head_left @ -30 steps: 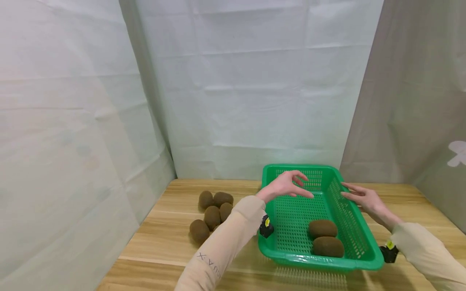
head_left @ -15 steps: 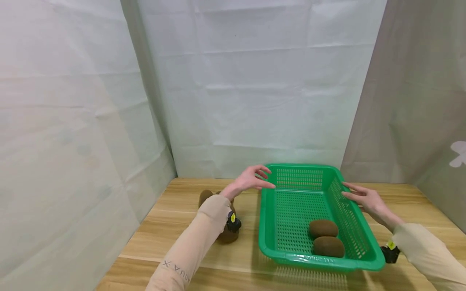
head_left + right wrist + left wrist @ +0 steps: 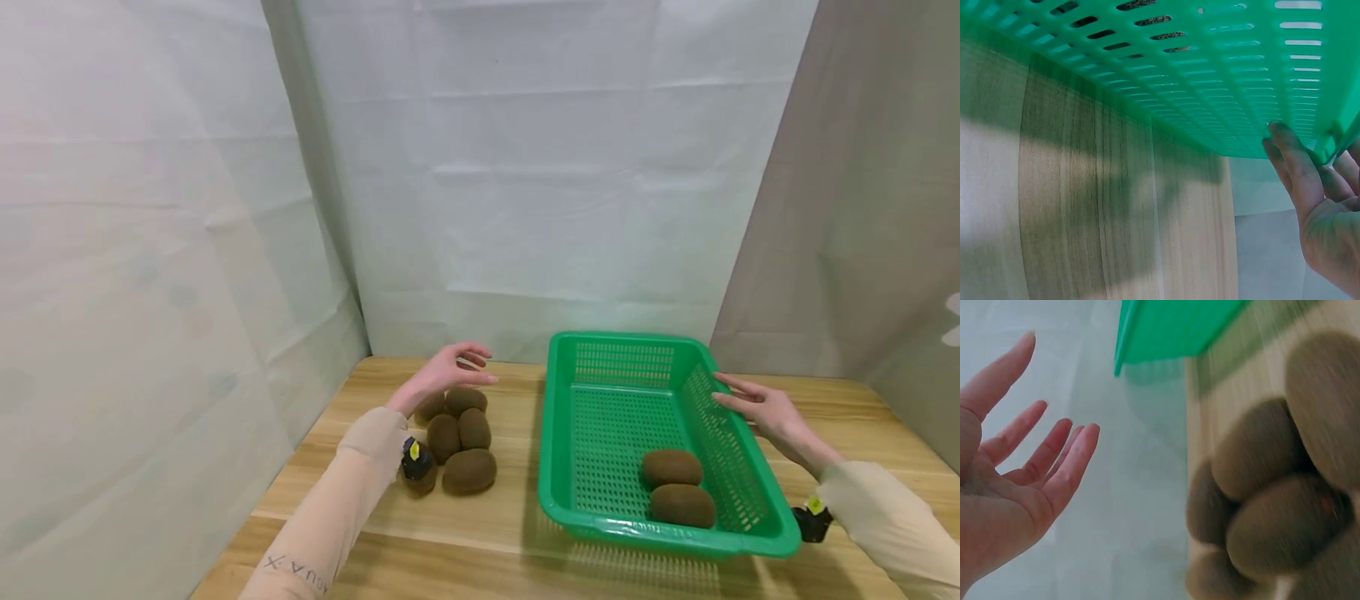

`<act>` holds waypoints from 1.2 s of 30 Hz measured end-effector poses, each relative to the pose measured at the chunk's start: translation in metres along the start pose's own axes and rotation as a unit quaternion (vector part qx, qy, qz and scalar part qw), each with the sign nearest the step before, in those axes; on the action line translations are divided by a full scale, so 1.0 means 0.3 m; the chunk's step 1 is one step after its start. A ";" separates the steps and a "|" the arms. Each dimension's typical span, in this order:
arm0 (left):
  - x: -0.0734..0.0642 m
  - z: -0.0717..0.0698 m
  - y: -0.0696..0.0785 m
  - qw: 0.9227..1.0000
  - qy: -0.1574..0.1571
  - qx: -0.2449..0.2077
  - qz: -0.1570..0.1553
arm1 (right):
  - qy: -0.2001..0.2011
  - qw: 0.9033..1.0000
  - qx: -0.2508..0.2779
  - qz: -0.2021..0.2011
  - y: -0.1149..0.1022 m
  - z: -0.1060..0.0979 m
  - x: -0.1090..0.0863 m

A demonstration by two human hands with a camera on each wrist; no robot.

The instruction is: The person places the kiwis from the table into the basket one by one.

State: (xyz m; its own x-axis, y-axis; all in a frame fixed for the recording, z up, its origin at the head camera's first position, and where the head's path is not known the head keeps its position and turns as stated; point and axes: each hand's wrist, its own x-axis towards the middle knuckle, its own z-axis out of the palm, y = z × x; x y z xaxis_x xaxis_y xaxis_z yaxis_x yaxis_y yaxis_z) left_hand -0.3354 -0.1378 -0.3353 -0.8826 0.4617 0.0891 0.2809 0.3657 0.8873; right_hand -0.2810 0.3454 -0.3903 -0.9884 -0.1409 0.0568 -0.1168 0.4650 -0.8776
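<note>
My left hand point(image 3: 450, 368) hovers, fingers spread and holding nothing, above the far end of a group of brown kiwifruit point(image 3: 469, 471) on the table's left. In the left wrist view the palm point(image 3: 1007, 506) shows bare, and the kiwifruit point(image 3: 1288, 522) lie close together to its right. A green plastic basket point(image 3: 557, 417) stands right of them, with two kiwifruit point(image 3: 681, 505) in its near right corner. At the basket's right rim, my right hand point(image 3: 772, 414) grips the edge. From the right wrist view, some fingers point(image 3: 1300, 165) press the outside of the slotted wall.
The wooden table point(image 3: 450, 542) runs back to a pale cloth backdrop point(image 3: 555, 208), with more cloth hanging at both sides. A strip of table separates the kiwifruit group from the basket. Small black cameras point(image 3: 812, 521) are strapped at the wrists.
My left hand has moved left, from over the basket to over the kiwifruit group, its fingers staying apart. The right hand keeps its place on the rim. The head view has shifted slightly.
</note>
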 end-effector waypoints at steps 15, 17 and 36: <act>-0.169 -0.134 -0.184 1.000 0.005 0.025 -0.005 | 0.000 1.000 0.001 0.006 -0.003 -0.008 -0.003; -0.189 -0.144 -0.200 0.999 -0.004 0.036 -0.005 | 0.003 1.000 0.000 0.008 -0.001 -0.007 -0.004; -0.310 -0.195 -0.366 0.986 -0.153 0.060 -0.002 | -0.002 1.000 0.008 0.007 0.001 -0.001 0.004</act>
State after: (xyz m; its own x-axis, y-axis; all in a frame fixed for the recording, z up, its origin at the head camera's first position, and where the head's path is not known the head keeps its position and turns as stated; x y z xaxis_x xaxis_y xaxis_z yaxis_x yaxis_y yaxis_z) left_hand -0.3062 -0.2681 -0.4146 -0.7335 0.6760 -0.0711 0.3368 0.4523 0.8258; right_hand -0.2823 0.3457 -0.3902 -0.9896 -0.1380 0.0417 -0.1005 0.4534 -0.8856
